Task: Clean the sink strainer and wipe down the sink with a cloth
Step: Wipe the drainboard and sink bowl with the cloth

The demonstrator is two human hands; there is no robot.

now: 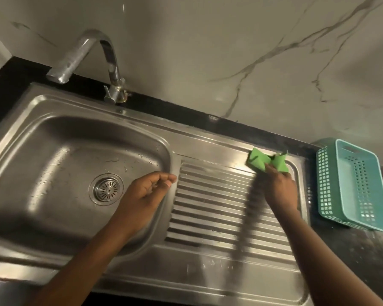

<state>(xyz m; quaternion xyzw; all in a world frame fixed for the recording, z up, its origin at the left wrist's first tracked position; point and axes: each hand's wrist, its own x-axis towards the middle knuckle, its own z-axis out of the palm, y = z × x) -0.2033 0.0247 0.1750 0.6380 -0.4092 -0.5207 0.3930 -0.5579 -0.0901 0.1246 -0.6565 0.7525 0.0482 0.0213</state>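
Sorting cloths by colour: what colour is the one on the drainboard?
The cloth is bright green; head view shows it.

You're in a kitchen, prob. a home one. Main giveaway: a stainless-steel sink [53, 133] set into a black tabletop [352, 250], w/ one basin, a round strainer [107, 189] in the drain & a ribbed drainboard [208, 206] on the right. A chrome swan-neck tap [106, 47] stands at the back edge. Behind it the wall [230, 40] is a pale marble-look panel w/ grey veins, i.e. a splashback. A teal plastic basket [325, 184] w/ perforated sides sits on the tabletop just beside the sink, & a green cloth [268, 161] is at the drainboard's far corner. Water drops dot the basin.
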